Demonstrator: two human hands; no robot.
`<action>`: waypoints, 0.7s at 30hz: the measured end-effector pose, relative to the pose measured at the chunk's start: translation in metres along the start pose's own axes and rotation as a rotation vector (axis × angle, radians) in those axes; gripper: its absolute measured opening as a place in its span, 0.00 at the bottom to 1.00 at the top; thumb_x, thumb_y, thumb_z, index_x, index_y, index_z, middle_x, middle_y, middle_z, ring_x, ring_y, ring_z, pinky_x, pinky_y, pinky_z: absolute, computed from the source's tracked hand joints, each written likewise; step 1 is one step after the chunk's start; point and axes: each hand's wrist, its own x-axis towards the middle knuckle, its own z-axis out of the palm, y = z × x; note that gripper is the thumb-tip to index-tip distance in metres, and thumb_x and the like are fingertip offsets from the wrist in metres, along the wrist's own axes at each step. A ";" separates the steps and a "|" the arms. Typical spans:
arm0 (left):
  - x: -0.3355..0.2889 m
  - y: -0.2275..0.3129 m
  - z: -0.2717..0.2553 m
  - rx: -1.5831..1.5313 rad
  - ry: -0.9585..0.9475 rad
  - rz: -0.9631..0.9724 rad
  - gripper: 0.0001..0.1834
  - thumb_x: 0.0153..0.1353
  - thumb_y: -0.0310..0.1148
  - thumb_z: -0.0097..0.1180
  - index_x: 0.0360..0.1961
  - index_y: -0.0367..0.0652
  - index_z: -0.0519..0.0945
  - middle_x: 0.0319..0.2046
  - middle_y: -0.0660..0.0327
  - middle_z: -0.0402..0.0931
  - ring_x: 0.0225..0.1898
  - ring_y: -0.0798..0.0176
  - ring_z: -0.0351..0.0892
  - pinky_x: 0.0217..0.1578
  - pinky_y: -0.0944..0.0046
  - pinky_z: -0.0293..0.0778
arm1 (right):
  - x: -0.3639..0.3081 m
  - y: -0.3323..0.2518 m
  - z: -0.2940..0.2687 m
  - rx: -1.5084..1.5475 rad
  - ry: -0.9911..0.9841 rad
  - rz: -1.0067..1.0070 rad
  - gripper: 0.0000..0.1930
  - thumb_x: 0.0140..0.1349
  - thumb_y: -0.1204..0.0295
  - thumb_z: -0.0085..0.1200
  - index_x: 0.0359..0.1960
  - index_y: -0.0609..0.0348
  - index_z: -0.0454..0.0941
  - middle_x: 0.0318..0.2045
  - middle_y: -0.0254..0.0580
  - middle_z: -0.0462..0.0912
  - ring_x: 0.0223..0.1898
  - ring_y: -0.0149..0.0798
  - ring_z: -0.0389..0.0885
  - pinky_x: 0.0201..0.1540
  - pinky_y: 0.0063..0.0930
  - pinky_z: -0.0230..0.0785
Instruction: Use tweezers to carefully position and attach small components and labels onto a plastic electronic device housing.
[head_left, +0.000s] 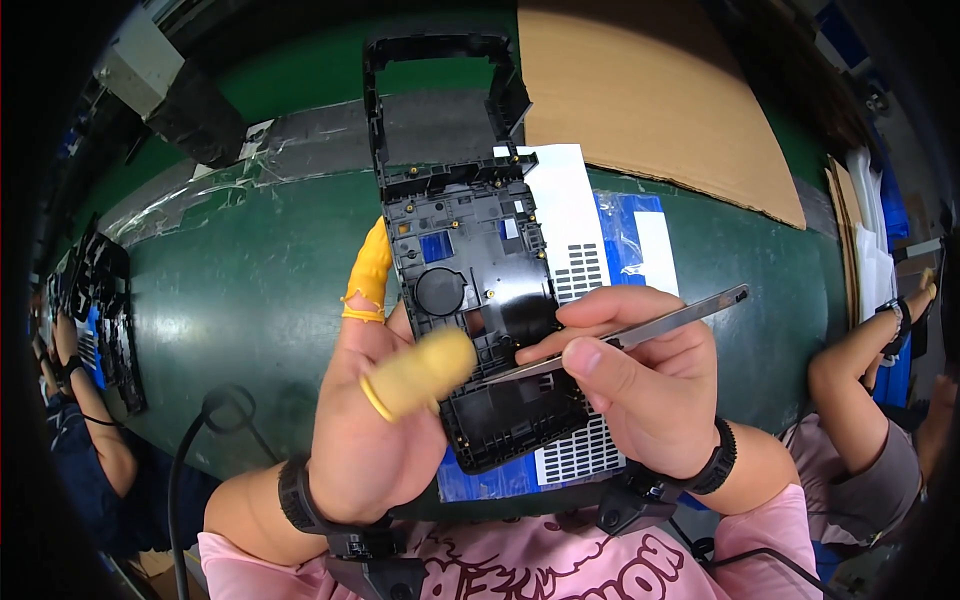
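A smooth, glossy green table (pixel 240 320) spreads under the black plastic housing (pixel 505 252), with matte tan cardboard (pixel 650 90) beyond the housing's upper right; the housing is a long ribbed shell, its far end an open rectangular frame, with white paper patterned in black rectangles (pixel 585 265) beneath it. At its left edge the half-open left hand (pixel 365 445) supports it, and at its right edge the curled right hand (pixel 655 400) pinches slim, flat metal tweezers (pixel 680 318), their tapered tip over the housing, contact unclear. Yellow rubbery finger cots (pixel 420 375) sheathe the left thumb, blurred before the housing, and one finger beside it.
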 end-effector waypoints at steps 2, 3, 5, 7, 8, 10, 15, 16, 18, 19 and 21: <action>-0.003 -0.001 0.000 0.203 -0.013 0.045 0.44 0.42 0.20 0.54 0.62 0.47 0.48 0.53 0.58 0.61 0.54 0.59 0.62 0.54 0.60 0.61 | 0.000 -0.001 0.000 -0.033 0.029 -0.008 0.12 0.55 0.80 0.50 0.41 0.69 0.69 0.32 0.61 0.78 0.18 0.21 0.65 0.26 0.14 0.64; -0.002 -0.001 0.001 0.203 -0.014 0.045 0.44 0.42 0.20 0.54 0.62 0.47 0.48 0.53 0.58 0.61 0.54 0.59 0.62 0.54 0.60 0.61 | 0.000 -0.002 -0.001 -0.010 0.004 -0.004 0.12 0.55 0.81 0.49 0.42 0.69 0.69 0.31 0.53 0.78 0.26 0.26 0.71 0.30 0.16 0.67; -0.002 0.000 0.001 0.297 0.026 0.074 0.51 0.34 0.15 0.52 0.63 0.47 0.46 0.53 0.58 0.61 0.55 0.59 0.62 0.54 0.61 0.60 | 0.001 -0.006 -0.004 0.014 -0.022 0.001 0.12 0.55 0.83 0.49 0.42 0.69 0.69 0.31 0.46 0.78 0.34 0.31 0.78 0.34 0.18 0.70; -0.001 0.004 -0.002 0.355 0.024 0.130 0.50 0.35 0.17 0.53 0.63 0.46 0.45 0.52 0.56 0.62 0.53 0.57 0.64 0.54 0.59 0.61 | 0.007 -0.014 -0.009 0.164 -0.009 0.059 0.13 0.54 0.81 0.50 0.42 0.67 0.70 0.30 0.47 0.78 0.29 0.29 0.76 0.27 0.15 0.66; 0.000 0.008 -0.007 0.395 0.029 0.175 0.49 0.36 0.17 0.53 0.63 0.45 0.45 0.52 0.56 0.62 0.53 0.57 0.64 0.54 0.59 0.61 | 0.011 -0.016 -0.008 0.199 0.087 -0.009 0.12 0.54 0.79 0.50 0.41 0.66 0.71 0.29 0.49 0.78 0.24 0.27 0.74 0.22 0.13 0.60; 0.002 0.020 -0.007 0.436 0.045 0.265 0.45 0.41 0.21 0.54 0.62 0.44 0.47 0.52 0.55 0.63 0.53 0.57 0.65 0.56 0.56 0.60 | 0.018 -0.017 -0.017 0.068 0.154 -0.061 0.10 0.53 0.80 0.50 0.38 0.65 0.72 0.27 0.46 0.79 0.21 0.26 0.74 0.19 0.12 0.60; 0.013 0.032 -0.019 0.159 0.063 0.342 0.29 0.54 0.31 0.49 0.58 0.43 0.57 0.45 0.62 0.67 0.46 0.64 0.67 0.50 0.62 0.63 | 0.028 -0.003 -0.031 -0.144 0.220 -0.037 0.08 0.53 0.81 0.51 0.36 0.65 0.72 0.23 0.39 0.77 0.19 0.24 0.74 0.17 0.10 0.59; 0.013 0.033 -0.016 0.153 0.131 0.339 0.26 0.56 0.32 0.48 0.56 0.42 0.59 0.45 0.62 0.68 0.45 0.64 0.68 0.49 0.63 0.65 | 0.029 -0.003 -0.029 -0.155 0.228 -0.020 0.08 0.52 0.81 0.51 0.36 0.65 0.72 0.23 0.39 0.77 0.19 0.24 0.74 0.17 0.10 0.58; 0.013 0.036 -0.016 0.148 0.200 0.337 0.23 0.58 0.33 0.46 0.55 0.41 0.62 0.44 0.63 0.69 0.44 0.65 0.69 0.48 0.63 0.66 | 0.028 -0.004 -0.029 -0.156 0.227 -0.021 0.08 0.52 0.81 0.51 0.35 0.65 0.72 0.23 0.39 0.77 0.19 0.23 0.73 0.16 0.11 0.58; 0.015 0.037 -0.024 0.056 0.111 0.259 0.19 0.60 0.34 0.43 0.52 0.42 0.65 0.45 0.62 0.70 0.46 0.63 0.70 0.48 0.59 0.67 | 0.029 -0.003 -0.030 -0.161 0.233 -0.022 0.08 0.52 0.81 0.51 0.35 0.65 0.72 0.22 0.38 0.77 0.18 0.23 0.73 0.16 0.11 0.57; 0.016 0.037 -0.027 -0.036 0.021 0.179 0.16 0.63 0.34 0.40 0.50 0.43 0.68 0.47 0.61 0.71 0.47 0.60 0.71 0.49 0.56 0.68 | 0.029 -0.002 -0.028 -0.160 0.246 -0.018 0.08 0.52 0.81 0.50 0.35 0.65 0.72 0.22 0.38 0.77 0.18 0.23 0.73 0.16 0.11 0.57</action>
